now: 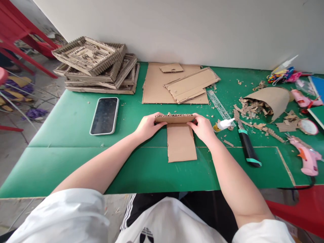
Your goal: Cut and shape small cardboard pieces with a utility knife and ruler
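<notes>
A narrow cardboard strip point(175, 119) with a ragged corrugated edge is held level between both hands. My left hand point(149, 126) pinches its left end, thumb in front and fingers behind. At the right end my right hand point(202, 127) grips it the same way. Under and in front of the strip lies a flat rectangular cardboard piece point(181, 143) on the green table point(141, 172). Whether the strip touches that piece is unclear. A glue bottle point(224, 125) with a white nozzle lies just right of my right hand.
A phone point(104, 116) lies at left, below stacked corrugated frames point(96, 64). Cardboard sheets point(152, 84) and a clear ruler point(219, 104) are behind the hands. At right are a cutter knife point(248, 148), cardboard scraps point(255, 106) and a pink glue gun point(307, 157).
</notes>
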`<state>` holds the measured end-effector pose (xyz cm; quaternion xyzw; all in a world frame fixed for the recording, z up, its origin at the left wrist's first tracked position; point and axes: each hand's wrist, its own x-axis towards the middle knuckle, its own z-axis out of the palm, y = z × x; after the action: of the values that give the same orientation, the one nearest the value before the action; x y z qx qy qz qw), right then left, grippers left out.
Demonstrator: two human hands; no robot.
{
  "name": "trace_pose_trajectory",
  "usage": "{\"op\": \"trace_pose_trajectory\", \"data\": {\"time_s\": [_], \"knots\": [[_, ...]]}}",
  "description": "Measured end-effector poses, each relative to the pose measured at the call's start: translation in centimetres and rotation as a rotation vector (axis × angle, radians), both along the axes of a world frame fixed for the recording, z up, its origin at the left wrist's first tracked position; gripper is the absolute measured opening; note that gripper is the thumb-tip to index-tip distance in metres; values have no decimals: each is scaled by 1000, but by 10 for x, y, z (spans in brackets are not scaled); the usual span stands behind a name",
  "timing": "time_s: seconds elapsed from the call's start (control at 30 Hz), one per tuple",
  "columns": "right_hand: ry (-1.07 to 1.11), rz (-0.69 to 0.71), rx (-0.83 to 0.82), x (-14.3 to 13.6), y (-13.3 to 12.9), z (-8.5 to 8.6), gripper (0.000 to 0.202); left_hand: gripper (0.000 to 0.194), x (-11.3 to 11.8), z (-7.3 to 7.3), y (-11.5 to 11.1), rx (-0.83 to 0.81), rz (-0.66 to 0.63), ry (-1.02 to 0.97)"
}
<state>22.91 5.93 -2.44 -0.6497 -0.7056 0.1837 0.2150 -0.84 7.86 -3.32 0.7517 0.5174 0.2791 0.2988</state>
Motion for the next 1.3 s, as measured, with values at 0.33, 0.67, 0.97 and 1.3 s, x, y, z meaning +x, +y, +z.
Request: {"op": "trace_pose_trajectory", "data": {"time_s": [0.33, 0.67, 0.97, 1.3], "knots": [[2, 2, 3, 1, 1, -2, 5, 26, 0, 0, 0, 3, 0, 17], [3, 6, 9, 1, 1, -1, 6, 26, 0, -1, 0, 1, -2, -17], [6, 9, 12, 1, 0, -1, 6, 26, 0, 0, 0, 12, -3, -4], [12, 2, 9, 0, 0, -2, 7, 25, 0, -1, -1, 5, 11, -22]]}}
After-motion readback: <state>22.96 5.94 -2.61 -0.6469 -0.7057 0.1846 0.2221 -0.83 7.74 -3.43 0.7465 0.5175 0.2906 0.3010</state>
